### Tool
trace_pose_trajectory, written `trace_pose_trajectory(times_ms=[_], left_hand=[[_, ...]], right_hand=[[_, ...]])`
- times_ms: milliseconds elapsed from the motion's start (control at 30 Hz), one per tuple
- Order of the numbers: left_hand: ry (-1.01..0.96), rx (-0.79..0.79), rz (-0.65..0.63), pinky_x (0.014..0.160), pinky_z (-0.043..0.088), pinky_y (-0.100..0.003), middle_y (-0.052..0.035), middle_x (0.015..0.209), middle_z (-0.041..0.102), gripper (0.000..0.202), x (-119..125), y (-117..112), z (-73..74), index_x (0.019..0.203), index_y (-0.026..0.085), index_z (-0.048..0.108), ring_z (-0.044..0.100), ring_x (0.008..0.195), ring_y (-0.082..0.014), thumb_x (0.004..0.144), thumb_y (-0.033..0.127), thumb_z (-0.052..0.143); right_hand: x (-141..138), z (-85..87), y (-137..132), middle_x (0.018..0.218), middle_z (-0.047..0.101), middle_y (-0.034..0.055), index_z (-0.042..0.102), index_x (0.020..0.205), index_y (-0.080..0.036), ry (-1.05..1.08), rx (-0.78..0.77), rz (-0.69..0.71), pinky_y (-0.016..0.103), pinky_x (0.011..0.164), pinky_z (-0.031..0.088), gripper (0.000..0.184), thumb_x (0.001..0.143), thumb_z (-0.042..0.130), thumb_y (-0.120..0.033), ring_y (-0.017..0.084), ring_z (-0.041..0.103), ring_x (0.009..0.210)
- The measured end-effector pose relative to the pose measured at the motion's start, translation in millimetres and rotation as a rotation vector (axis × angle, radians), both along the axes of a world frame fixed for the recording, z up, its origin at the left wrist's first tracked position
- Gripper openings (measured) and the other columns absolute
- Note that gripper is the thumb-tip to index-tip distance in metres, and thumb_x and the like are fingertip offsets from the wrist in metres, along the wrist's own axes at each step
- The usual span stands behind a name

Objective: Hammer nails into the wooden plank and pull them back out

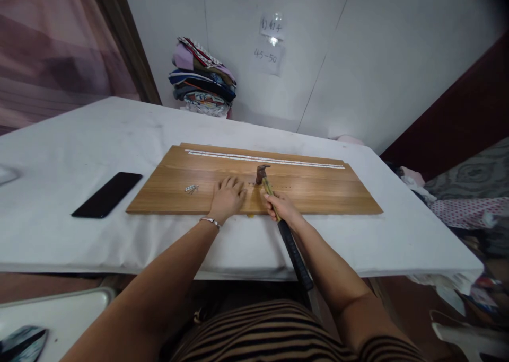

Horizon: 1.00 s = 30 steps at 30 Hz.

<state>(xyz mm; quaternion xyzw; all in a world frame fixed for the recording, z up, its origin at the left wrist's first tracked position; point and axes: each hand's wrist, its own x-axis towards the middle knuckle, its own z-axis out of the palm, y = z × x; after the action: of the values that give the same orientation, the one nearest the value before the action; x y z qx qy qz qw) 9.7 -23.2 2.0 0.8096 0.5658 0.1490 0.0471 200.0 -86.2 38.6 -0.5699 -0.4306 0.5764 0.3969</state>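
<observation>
A long wooden board (318, 190) lies across the white table (79, 144). My right hand (280, 205) is closed round the shaft of a hammer (263, 174), just below its head, and the head rests on the board by a row of small nail marks. The hammer's black grip runs back under my forearm. My left hand (227, 195) lies flat on the board, fingers spread, just left of the hammer head. A small pile of nails (191, 188) sits on the board further left. A pale strip (262, 159) runs along the board's far edge.
A black phone (107, 194) lies on the table left of the board. Folded clothes (203, 78) are stacked against the white wall behind. Paper notes (269, 44) hang on the wall. More cloth (465, 211) lies right of the table. A white tray (51, 311) sits low at the left.
</observation>
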Motion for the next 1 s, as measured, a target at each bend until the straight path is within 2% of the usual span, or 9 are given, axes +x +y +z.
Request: trace_pose_trajectory(times_ms=[467,733,1000], left_hand=[[0.022,-0.007,-0.001,0.117,0.032,-0.055,-0.0142,0.155,0.056,0.048,0.3,-0.9,2.0,0.137,0.022,0.066,0.044,0.145,-0.0314,0.102,0.037,0.037],[0.014,0.009,0.003,0.118,0.032,-0.054,-0.0143,0.154,0.057,0.047,0.4,0.2,-0.6,0.136,0.022,0.067,0.045,0.144,-0.0315,0.102,0.037,0.038],[0.011,0.014,-0.007,0.117,0.033,-0.055,-0.0154,0.153,0.058,0.047,-0.6,1.0,-2.0,0.135,0.021,0.067,0.045,0.144,-0.032,0.102,0.037,0.038]], right_hand=[[0.7,-1.5,1.1,0.048,0.046,-0.0099,0.053,0.081,-0.023,0.017,0.004,0.002,0.021,0.034,0.031,0.022,0.082,0.064,-0.042,0.009,0.038,0.034],[1.5,-4.7,1.6,0.048,0.046,-0.0087,0.047,0.072,-0.024,-0.007,0.026,0.03,0.02,0.035,0.032,0.027,0.083,0.063,-0.043,0.008,0.038,0.035],[0.8,-5.0,0.9,0.048,0.046,-0.0098,0.052,0.081,-0.023,0.009,0.032,0.001,0.021,0.034,0.031,0.02,0.084,0.062,-0.04,0.008,0.038,0.034]])
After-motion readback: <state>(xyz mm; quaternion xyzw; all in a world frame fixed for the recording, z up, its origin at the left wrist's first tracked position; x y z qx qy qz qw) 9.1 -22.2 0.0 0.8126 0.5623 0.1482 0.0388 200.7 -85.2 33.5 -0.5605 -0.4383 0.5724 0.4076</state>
